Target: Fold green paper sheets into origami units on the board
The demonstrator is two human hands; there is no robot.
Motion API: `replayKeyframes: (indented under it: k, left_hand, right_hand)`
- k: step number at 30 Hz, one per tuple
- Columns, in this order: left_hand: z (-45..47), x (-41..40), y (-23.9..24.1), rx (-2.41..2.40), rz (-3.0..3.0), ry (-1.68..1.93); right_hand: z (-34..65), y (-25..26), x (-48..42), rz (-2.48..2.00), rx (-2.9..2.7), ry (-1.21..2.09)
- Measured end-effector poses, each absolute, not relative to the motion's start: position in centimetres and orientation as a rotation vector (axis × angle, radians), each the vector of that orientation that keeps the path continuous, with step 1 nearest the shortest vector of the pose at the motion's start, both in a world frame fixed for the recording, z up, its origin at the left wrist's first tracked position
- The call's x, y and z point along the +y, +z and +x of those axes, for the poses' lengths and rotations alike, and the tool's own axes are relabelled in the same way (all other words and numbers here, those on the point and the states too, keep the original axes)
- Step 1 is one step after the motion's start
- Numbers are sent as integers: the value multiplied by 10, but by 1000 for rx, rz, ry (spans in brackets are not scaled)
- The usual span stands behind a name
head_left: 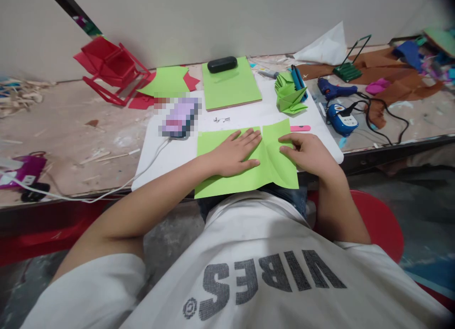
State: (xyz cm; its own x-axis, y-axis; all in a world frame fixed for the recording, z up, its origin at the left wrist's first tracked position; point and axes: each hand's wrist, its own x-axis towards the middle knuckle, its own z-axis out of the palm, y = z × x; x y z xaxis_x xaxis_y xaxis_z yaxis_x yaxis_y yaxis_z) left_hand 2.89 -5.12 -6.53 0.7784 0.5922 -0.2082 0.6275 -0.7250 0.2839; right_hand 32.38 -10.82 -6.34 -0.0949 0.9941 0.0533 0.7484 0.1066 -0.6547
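Observation:
A light green paper sheet (227, 179) lies at the near edge of the white board, its front edge overhanging toward my lap. My left hand (238, 153) presses flat on it, fingers stretched out. Down the sheet, right of that hand, runs a crease with a small gap at the top edge; the right-hand flap (279, 170) is bent and slightly raised. My right hand (307, 151) grips this flap at its right edge, with thumb and index finger showing on top and the other fingers hidden. A pink-handled tool (300, 128) pokes out beyond the sheet.
On the white board (151, 165) are a phone (181, 118) with a cable, a green pad (232, 94) bearing a black case (222, 64), and folded green paper (289, 94). A red paper rocking chair (112, 70) stands left; a blue glue gun (336, 89) lies right.

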Motion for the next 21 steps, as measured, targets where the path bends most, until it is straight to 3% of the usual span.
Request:
replayKeyframes:
  k: [9,21]
  left_hand:
    - [36,-61,-38,888,2669,-188]
    - [39,-62,-66,875,2669,-103]
  right_hand:
    - [316,-71,-98,-1806,-1887,483]
    - [330,-73,-91,-1773,-1910,494]
